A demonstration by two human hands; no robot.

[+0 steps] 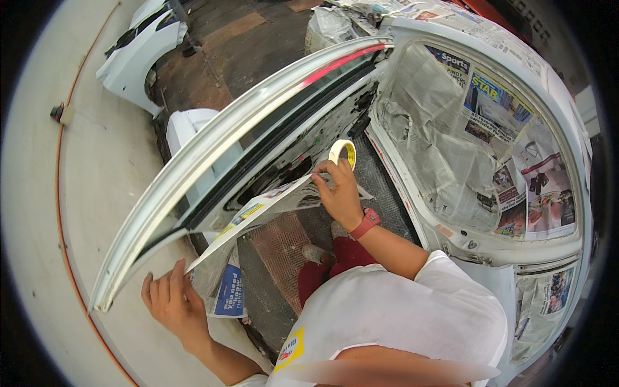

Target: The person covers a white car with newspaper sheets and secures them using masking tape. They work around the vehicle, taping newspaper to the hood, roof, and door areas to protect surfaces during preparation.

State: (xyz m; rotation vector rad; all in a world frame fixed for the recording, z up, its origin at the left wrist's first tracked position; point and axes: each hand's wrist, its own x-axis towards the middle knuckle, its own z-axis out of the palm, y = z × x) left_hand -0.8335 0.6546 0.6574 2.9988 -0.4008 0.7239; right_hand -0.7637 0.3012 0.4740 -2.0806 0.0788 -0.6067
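Observation:
My left hand (173,303) presses the lower corner of a sheet of newspaper (271,206) against the inner side of an open white car door (213,155). My right hand (338,190) holds the sheet's upper end and a roll of pale masking tape (343,153) between thumb and fingers. A red watch sits on that wrist. The sheet runs diagonally along the door's inner panel between both hands.
The car body opening (477,155) at right is covered with taped newspaper. A white body panel (138,48) leans at top left beside a white wall. Mesh flooring and my shoes (316,253) lie below. An orange cable (61,193) runs along the wall.

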